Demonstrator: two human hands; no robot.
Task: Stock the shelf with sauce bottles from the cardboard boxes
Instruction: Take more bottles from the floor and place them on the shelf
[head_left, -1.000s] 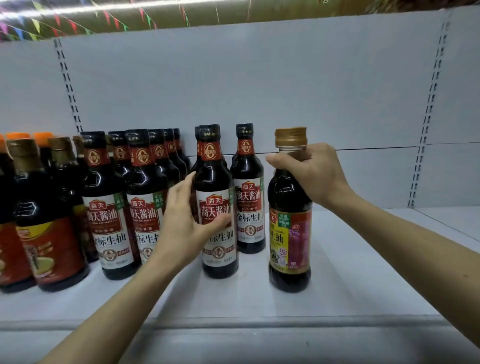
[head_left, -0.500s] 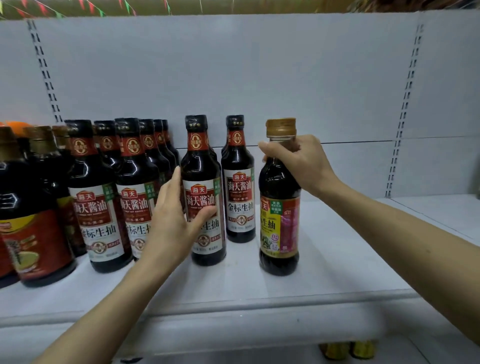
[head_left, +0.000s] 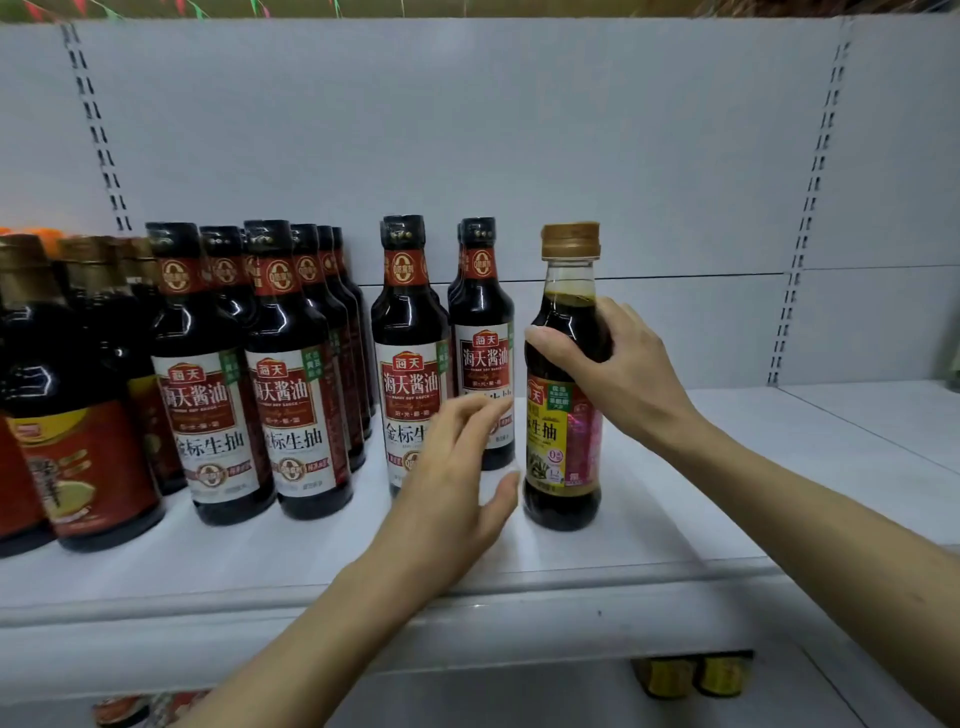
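On shelf (head_left: 649, 540), right hand (head_left: 618, 374) grips gold-capped bottle (head_left: 566, 415).

A gold-capped dark sauce bottle (head_left: 566, 379) with a yellow-and-pink label stands upright at frame centre-right on the white shelf (head_left: 675, 551), just right of the black-capped bottles (head_left: 410, 358).

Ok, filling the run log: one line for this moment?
right hand: grips gold-capped bottle standing on shelf | left hand: open, holds nothing
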